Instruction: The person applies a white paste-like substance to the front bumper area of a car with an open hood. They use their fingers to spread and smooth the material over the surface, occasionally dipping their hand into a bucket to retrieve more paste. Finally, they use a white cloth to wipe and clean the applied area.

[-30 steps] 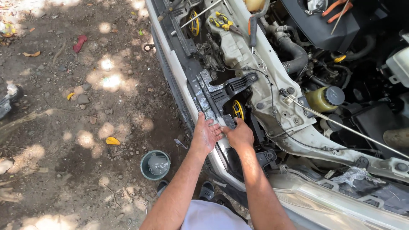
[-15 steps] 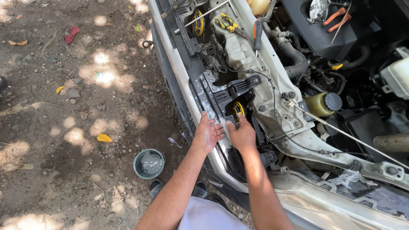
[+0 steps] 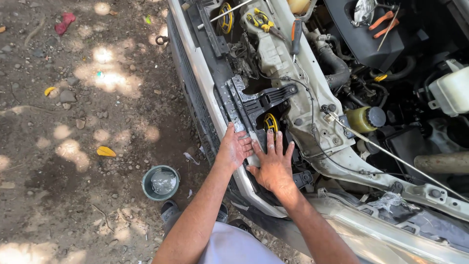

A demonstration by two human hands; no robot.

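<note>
I lean over the open front of a car. My left hand (image 3: pixel 233 148) presses flat on the front edge of the grey bumper support (image 3: pixel 205 88), fingers curled against a black plastic bracket (image 3: pixel 261 101). My right hand (image 3: pixel 273 164) lies beside it, fingers spread, palm down on the same area just below a yellow round part (image 3: pixel 270 122). Neither hand holds a tool.
A small grey bowl (image 3: pixel 160 182) sits on the dirt ground by my foot. A screwdriver (image 3: pixel 296 35), yellow pliers (image 3: pixel 259 19) and orange pliers (image 3: pixel 383 20) lie in the engine bay. A thin prop rod (image 3: pixel 391 154) runs across at the right. A white fluid tank (image 3: pixel 452 90) is at far right.
My right hand has spread its fingers and flattened on the panel; before, it was more curled near the bracket. The view has shifted slightly.
</note>
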